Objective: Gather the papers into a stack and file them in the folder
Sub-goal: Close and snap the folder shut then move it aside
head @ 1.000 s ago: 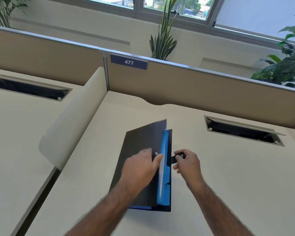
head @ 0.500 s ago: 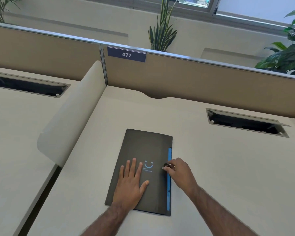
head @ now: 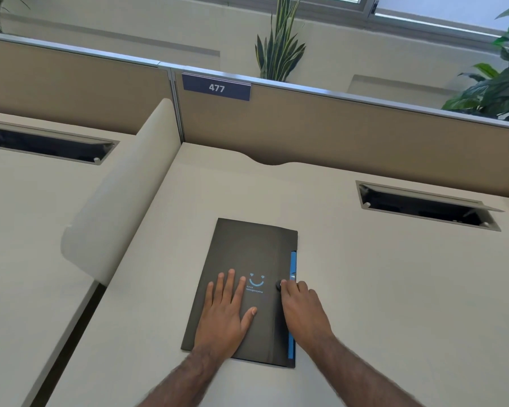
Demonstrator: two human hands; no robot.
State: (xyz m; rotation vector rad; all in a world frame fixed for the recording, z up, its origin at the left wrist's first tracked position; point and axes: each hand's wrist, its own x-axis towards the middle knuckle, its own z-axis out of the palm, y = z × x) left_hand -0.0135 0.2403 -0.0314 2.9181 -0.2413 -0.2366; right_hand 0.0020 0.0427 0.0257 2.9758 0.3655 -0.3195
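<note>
A black folder [head: 247, 251] with a blue smile print lies closed and flat on the beige desk [head: 379, 289], near its front middle. A blue inner edge [head: 293, 265] shows along the folder's right side; no papers are visible. My left hand [head: 227, 315] rests flat on the cover with fingers spread. My right hand [head: 301, 306] is at the folder's right edge, fingertips pressing on a small black round clasp [head: 278, 285]. Whether the fingers pinch the clasp or only press on it is unclear.
A curved beige divider [head: 115, 207] rises to the left of the folder. A tan partition [head: 350, 127] with a "477" label [head: 216, 88] closes the back. A cable hatch [head: 426, 205] opens at the right rear, another hatch [head: 47, 143] on the left desk.
The folder's cover, half lifted a second ago, has come down flat. My left hand has spread on the cover, and my right hand has brought the clasp over onto the cover's right edge.
</note>
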